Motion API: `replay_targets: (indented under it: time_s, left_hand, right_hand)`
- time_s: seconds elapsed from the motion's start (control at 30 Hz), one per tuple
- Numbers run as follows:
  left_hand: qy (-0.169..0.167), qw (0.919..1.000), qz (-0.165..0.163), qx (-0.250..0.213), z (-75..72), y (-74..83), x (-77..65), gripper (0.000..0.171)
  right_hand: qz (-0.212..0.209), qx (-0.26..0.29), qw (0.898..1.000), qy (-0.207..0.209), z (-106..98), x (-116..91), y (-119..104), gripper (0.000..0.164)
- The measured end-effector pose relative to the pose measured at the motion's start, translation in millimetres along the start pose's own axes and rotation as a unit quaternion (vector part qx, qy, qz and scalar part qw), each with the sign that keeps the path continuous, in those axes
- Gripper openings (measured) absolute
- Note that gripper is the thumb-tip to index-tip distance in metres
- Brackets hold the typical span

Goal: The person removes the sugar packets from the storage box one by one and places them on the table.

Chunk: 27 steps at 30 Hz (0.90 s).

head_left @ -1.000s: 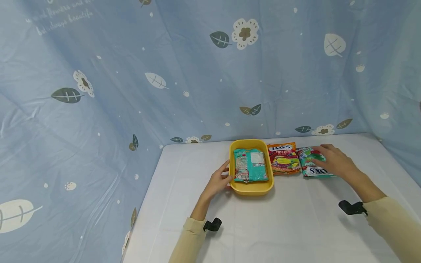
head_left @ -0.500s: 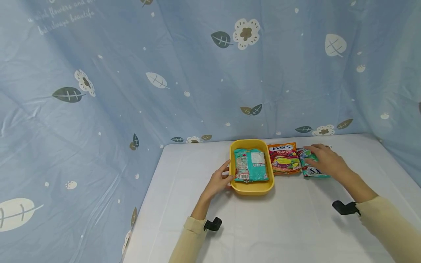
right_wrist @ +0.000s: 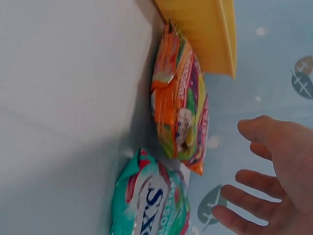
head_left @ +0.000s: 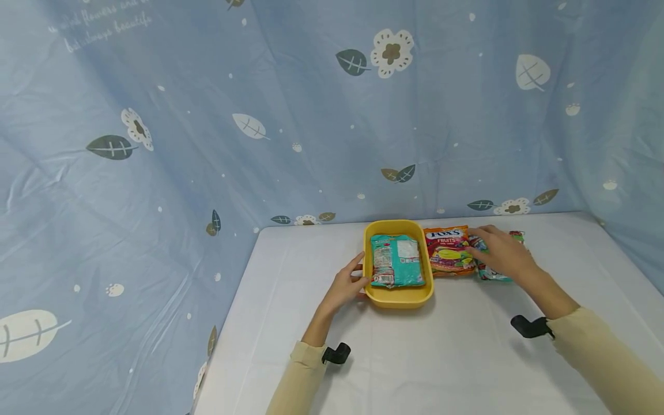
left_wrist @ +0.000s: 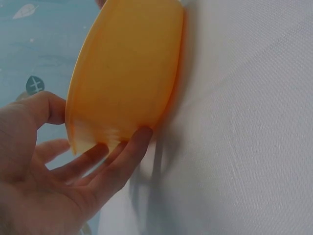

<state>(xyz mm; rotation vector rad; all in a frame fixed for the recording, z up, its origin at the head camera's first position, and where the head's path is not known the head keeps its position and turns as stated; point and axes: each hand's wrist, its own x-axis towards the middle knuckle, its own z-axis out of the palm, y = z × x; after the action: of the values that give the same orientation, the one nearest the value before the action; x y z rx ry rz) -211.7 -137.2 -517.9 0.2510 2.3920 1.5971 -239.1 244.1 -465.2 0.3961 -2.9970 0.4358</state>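
Note:
My left hand [head_left: 341,290] holds the left side of a yellow plastic basin [head_left: 398,300]. In the left wrist view the thumb hooks over the rim and several fingers [left_wrist: 128,159] lie against the outer wall. Inside the basin lies a teal candy bag [head_left: 407,266], back label up. An orange Fox's fruits candy bag [head_left: 447,253] sits against the basin's right side. Beside it is a teal Fox's candy bag [right_wrist: 151,205], partly hidden under my right hand [head_left: 500,252] in the head view. That hand hovers with parted fingers above the two bags, holding nothing.
White cloth covers the table [head_left: 415,357]. A blue patterned curtain [head_left: 311,115] hangs behind and to the left. A black camera mount is on each wrist, the left one [head_left: 337,353] and the right one [head_left: 530,327].
My right hand has moved left, from over the teal bag toward the orange bag, uncovering the teal bag's right end. My left hand and the basin have stayed in place.

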Motion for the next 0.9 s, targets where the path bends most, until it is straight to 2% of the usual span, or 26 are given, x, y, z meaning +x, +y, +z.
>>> replay_targets:
  time_s: [0.67,0.9]
  left_hand:
    - [0.003,1.0000,0.000,-0.005,1.3,-5.3,3.1,0.069]
    - [0.004,1.0000,-0.001,-0.007,1.7,-4.1,2.2,0.069]
  right_hand:
    - [-0.019,0.035,0.999,0.018,7.4,14.4,-36.5,0.053]
    - [-0.028,0.048,0.998,0.005,10.8,20.5,-45.6,0.052]
